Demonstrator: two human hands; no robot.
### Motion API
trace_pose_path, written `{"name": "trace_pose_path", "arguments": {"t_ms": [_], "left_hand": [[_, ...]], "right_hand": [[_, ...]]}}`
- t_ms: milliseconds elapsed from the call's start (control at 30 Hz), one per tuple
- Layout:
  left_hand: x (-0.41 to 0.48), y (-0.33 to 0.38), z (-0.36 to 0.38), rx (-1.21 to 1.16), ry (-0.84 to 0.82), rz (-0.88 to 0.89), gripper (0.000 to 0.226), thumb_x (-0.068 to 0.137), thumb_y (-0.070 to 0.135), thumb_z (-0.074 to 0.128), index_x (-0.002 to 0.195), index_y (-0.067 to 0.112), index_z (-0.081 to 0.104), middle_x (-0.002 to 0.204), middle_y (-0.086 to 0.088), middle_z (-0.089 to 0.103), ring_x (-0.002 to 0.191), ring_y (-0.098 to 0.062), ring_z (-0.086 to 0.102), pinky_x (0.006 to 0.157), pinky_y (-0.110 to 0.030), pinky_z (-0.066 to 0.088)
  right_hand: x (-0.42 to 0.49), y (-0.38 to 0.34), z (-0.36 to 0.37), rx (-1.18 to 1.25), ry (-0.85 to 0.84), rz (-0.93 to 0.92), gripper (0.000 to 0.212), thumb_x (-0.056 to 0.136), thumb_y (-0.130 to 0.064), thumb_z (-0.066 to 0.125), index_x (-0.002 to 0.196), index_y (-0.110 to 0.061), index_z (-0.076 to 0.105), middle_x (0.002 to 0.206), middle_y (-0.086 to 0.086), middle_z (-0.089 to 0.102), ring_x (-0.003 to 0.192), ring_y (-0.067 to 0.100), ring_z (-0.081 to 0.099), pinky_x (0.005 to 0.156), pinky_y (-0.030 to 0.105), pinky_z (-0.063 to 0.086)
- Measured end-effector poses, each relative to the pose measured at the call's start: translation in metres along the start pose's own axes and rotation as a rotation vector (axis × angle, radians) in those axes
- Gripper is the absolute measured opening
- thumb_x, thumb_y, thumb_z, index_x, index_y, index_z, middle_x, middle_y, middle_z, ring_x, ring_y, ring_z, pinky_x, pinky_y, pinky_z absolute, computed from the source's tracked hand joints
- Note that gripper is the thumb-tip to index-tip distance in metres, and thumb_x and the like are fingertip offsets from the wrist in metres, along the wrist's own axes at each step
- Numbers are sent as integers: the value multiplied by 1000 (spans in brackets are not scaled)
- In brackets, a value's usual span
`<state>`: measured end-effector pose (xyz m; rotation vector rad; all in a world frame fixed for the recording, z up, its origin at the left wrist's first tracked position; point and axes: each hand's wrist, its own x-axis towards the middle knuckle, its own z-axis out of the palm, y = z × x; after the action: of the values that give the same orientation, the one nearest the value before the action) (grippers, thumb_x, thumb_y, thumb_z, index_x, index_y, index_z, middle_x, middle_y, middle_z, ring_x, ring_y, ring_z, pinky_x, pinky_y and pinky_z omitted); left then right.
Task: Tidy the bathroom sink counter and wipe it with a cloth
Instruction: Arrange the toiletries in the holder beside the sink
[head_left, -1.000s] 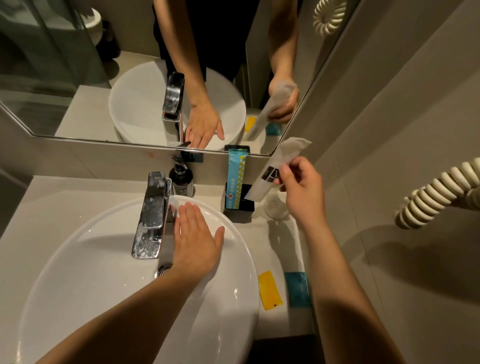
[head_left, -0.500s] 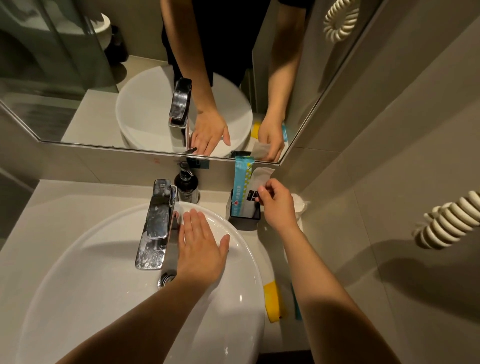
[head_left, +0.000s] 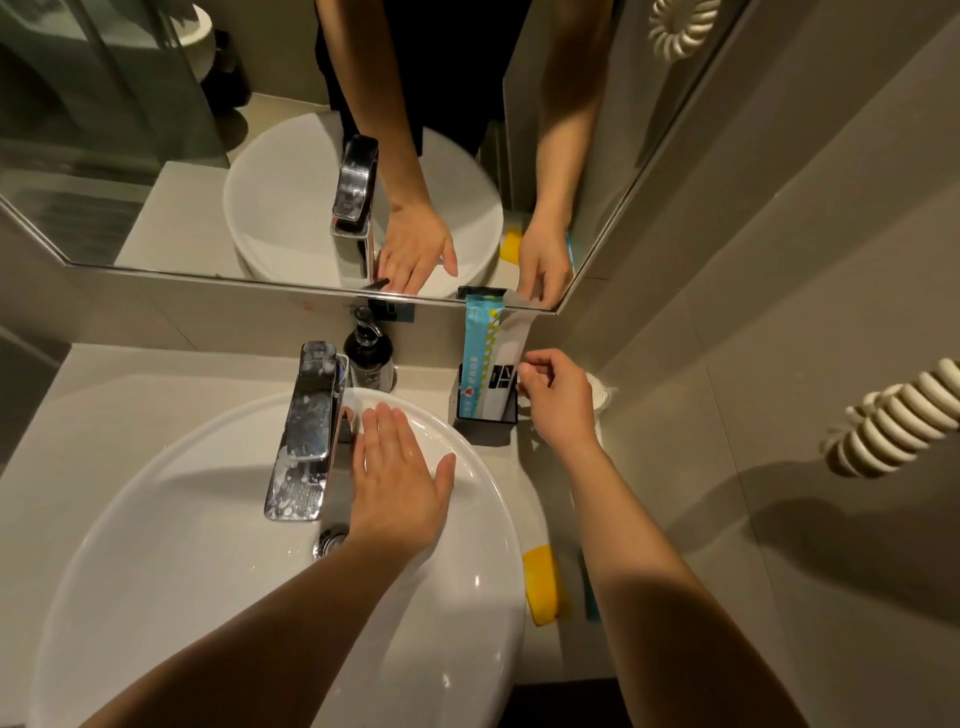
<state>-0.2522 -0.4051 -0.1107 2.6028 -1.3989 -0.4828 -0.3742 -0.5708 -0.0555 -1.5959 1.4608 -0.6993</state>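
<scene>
A white packet (head_left: 506, 364) with a black label stands in the black holder (head_left: 485, 413) at the back of the counter, beside a blue packet (head_left: 475, 358). My right hand (head_left: 558, 395) hovers just right of the holder, its fingertips at the white packet's edge, loosely curled with nothing clearly gripped. My left hand (head_left: 400, 480) lies flat, fingers spread, on the back rim of the white basin (head_left: 208, 571), right of the chrome tap (head_left: 306, 431).
A dark pump bottle (head_left: 370, 353) stands behind the tap. A yellow sachet (head_left: 543, 584) and a teal one (head_left: 589, 592) lie on the counter right of the basin. A white round object (head_left: 600, 397) sits in the corner. The mirror runs above; a coiled cord (head_left: 893, 421) hangs on the right wall.
My right hand carried the white packet from the air down into the black holder beside the blue packet, then drew slightly to the right. The left hand stayed on the basin rim.
</scene>
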Motion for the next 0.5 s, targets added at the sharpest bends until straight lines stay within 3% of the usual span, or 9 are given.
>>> {"name": "trace_pose_path", "arguments": {"t_ms": [100, 233, 300, 400, 500], "left_hand": [[-1, 0, -1, 6, -5, 8, 89, 100, 64, 14, 158, 2, -13, 170, -19, -11, 157, -33, -12, 127, -47, -3], [-1, 0, -1, 20, -8, 8, 89, 100, 63, 16, 158, 0, -7, 170, -21, -5, 158, -35, -7, 128, -49, 1], [-1, 0, 0, 25, -11, 11, 89, 100, 63, 16, 158, 0, -7, 170, -22, -6, 157, -35, -7, 128, -50, 2], [0, -1, 1, 28, -8, 13, 90, 99, 64, 16, 158, 0, -7, 170, -22, -5, 157, -35, -7, 128, -49, 1], [1, -1, 2, 33, -3, 12, 91, 99, 65, 17, 159, 0, -6, 170, -22, -3, 158, -35, -5, 128, -50, 3]], "right_hand": [[-14, 7, -17, 23, 36, 14, 11, 95, -14, 63, 105, -11, 68, 81, 2, 69, 80, 21, 70, 71, 27, 54], [-53, 29, -44, -34, 9, 117, 12, 97, -14, 63, 107, -10, 68, 90, 3, 68, 81, 17, 67, 68, 21, 52], [-77, 44, -54, -127, -49, 222, 14, 96, -17, 64, 109, -12, 67, 96, 3, 68, 86, 16, 66, 69, 18, 49], [-109, 70, -60, -287, -164, 354, 17, 93, -21, 68, 108, -15, 65, 102, 2, 68, 93, 19, 65, 78, 27, 51], [-133, 86, -56, -359, -278, 455, 28, 90, -26, 74, 112, -18, 58, 104, 1, 61, 90, 17, 59, 67, 25, 46]]}}
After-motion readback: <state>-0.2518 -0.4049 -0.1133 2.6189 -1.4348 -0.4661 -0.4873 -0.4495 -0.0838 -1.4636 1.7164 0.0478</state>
